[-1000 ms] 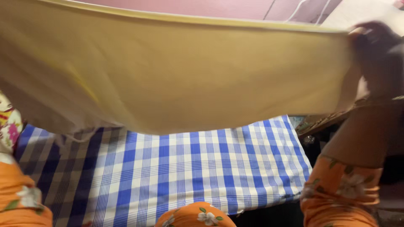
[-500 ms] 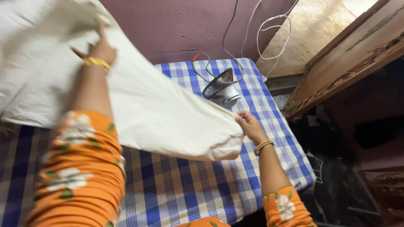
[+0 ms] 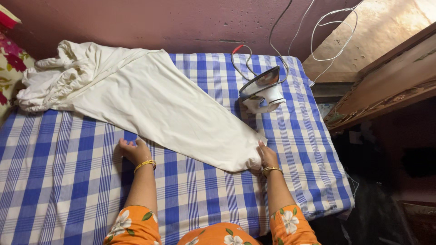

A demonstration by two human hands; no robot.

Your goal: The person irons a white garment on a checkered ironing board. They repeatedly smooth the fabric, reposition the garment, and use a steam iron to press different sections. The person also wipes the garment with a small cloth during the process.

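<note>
On the blue and white checked sheet (image 3: 204, 199) we've got a cream garment (image 3: 154, 106) spread out flat, running from about 10 o'clock, where its gathered end is bunched up, down to a narrow end at about 4 o'clock. Our left hand (image 3: 133, 150) lies on the sheet right at the garment's lower edge, fingers spread loosely and touching the edge, not gripping as far as we can see. Our right hand (image 3: 267, 155) is on the narrow end, fingers curled onto the corner of the fabric; we can't tell if it's a real pinch or just pressing. Both wrists have gold bangles.

Over at 1 o'clock an iron (image 3: 262, 90) stands tipped up on its heel, just beside the garment, its cord (image 3: 318, 41) looping up the pinkish wall (image 3: 159, 22). No containers anywhere here. A floral cushion (image 3: 11, 63) peeks in at 9 o'clock, near the bunched end.
</note>
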